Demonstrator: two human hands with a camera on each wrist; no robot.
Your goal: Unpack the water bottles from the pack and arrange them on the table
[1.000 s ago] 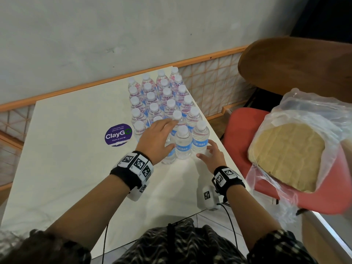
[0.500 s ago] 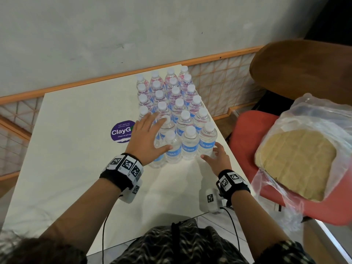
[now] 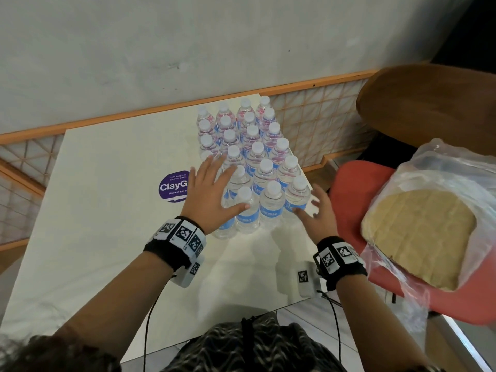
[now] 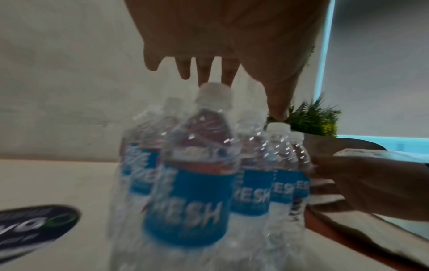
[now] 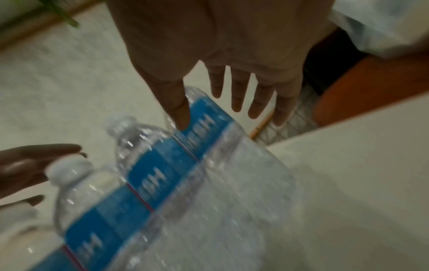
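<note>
The left hand (image 3: 208,196) is now hovering with its grip spread wide over the near-left bottles, holding nothing; half a second ago its palm was lying lower on those caps, so it is lifting off. To its left the purple sticker (image 3: 173,187) is lying on the worktop (image 3: 102,237). Under and beyond its fingers the water bottles (image 3: 252,167) are standing upright in a tight block of rows, clear, white-capped, blue-labelled, none wrapped. Right of the block, the right hand (image 3: 318,214) is also opening its grip, thumb just touching the nearest label, fingers straight. This is suggesting the squaring-up push is ending and the arranging is nearly finished. Further right a plastic bag (image 3: 429,218) is sitting on a red chair (image 3: 351,178).
</note>
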